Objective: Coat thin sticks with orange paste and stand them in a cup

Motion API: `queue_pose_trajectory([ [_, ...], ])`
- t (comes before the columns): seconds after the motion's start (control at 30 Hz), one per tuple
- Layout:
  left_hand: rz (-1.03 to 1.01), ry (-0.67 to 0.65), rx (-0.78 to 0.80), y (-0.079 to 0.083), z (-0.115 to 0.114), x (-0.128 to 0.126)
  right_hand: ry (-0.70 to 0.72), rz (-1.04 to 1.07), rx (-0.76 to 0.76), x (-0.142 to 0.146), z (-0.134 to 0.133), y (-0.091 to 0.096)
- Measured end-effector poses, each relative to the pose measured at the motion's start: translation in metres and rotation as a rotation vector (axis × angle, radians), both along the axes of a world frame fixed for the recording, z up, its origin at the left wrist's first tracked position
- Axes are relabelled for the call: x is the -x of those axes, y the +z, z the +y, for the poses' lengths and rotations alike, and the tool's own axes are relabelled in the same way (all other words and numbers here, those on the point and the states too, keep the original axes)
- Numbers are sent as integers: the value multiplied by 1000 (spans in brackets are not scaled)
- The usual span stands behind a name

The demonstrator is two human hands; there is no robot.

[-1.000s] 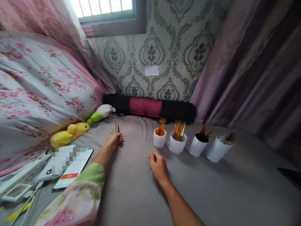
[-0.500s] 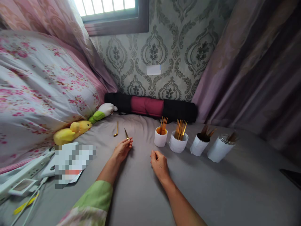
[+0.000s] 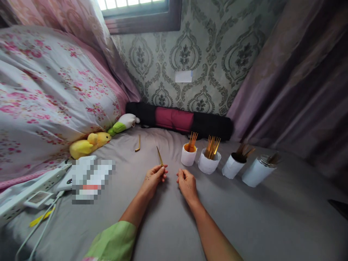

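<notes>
My left hand [image 3: 156, 177] is closed around the near end of a slim gold-coloured, tweezer-like tool [image 3: 160, 156], whose tapered point faces away from me. Close by on the right, my right hand [image 3: 187, 183] is curled with thumb and fingers together; whatever it may hold is hidden. The two hands are apart, just above or on the grey sheet. Beyond my left hand lies a second gold-coloured tool [image 3: 139, 144] with a bent end. Right of the hands stand a white cup [image 3: 188, 158] and a wider white cup [image 3: 208, 166], both holding several thin gold-brown sticks.
Farther right are a dark-lined white cup [image 3: 231, 167] and a tilted-looking white jar [image 3: 255, 175], also with sticks. A black and maroon roll [image 3: 174, 119] lies along the wall. Left are a yellow plush duck [image 3: 91, 143], a power strip [image 3: 43, 185] and white cables [image 3: 45, 226].
My left hand has moved right, closer to my right hand, bringing the gold tool with it. My right hand stays curled near the same place. The camera view has shifted slightly.
</notes>
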State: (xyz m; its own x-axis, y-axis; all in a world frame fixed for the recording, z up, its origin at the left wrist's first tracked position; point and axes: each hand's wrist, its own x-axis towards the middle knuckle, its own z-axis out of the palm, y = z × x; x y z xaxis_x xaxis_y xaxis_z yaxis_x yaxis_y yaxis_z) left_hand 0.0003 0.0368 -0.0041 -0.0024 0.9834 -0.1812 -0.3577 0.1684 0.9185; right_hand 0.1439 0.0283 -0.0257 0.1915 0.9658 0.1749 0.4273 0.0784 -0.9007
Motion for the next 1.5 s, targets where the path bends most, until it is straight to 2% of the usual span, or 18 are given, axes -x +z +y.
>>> queue_pose_trajectory([
  [0.3, 304, -28, -101, 1, -27, -8, 43, 206, 18, -3, 2, 4],
  [0.57, 621, -15, -325, -9, -33, -6, 76, 338, 88, -3, -2, 12],
  [0.7, 744, -24, -460, -9, -37, -7, 87, 376, 85, -4, -3, 14],
  [0.97, 917, -66, -598, -7, -41, -8, 140, 446, 66, -3, -6, 20],
  [1.2, 1091, -94, -660, -10, -44, -7, 175, 512, 75, -3, -11, 29],
  [1.5, 1250, -136, -686, -7, -46, -8, 183, 622, 86, -4, -11, 32],
])
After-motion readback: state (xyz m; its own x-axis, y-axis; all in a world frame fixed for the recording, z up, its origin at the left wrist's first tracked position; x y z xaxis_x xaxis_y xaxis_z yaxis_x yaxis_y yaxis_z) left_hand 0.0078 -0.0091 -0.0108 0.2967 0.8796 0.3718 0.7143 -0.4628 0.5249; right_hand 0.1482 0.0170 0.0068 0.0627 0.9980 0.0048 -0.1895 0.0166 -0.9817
